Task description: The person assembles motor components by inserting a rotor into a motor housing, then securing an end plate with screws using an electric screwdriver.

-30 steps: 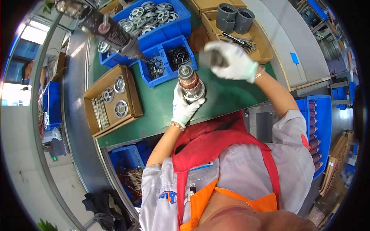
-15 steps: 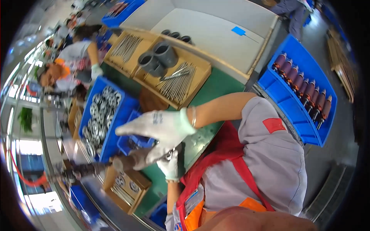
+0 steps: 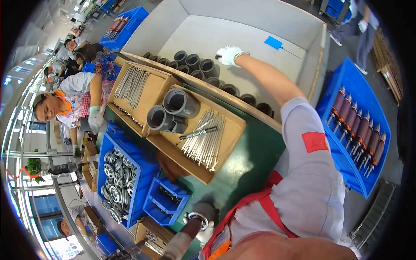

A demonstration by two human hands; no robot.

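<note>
My left hand (image 3: 204,235), in a white glove, is closed around a dark grey cylindrical housing (image 3: 209,209) near the lower edge. A ringed metal part shows in the housing's mouth. The brownish barrel of what looks like a hanging power screwdriver (image 3: 187,234) passes in front and hides part of that hand. My right arm stretches far out over a large pale box (image 3: 242,32). Its gloved right hand (image 3: 229,55) is over the box, fingers loosely parted, no object visible in them. Nearest to it are several grey cylindrical housings (image 3: 208,67) standing along the box's near wall.
On the green bench (image 3: 260,147) sits a cardboard tray (image 3: 232,151) with metal rods and two grey housings. Blue bins hold metal discs (image 3: 116,182) and small parts (image 3: 167,201). Motor armatures (image 3: 355,130) fill a blue crate at right. A co-worker (image 3: 65,104) works at left.
My right hand has left the left hand and reached out over the large box. The left hand's housing now shows clearly, and the hanging tool appears lower. The view has shifted.
</note>
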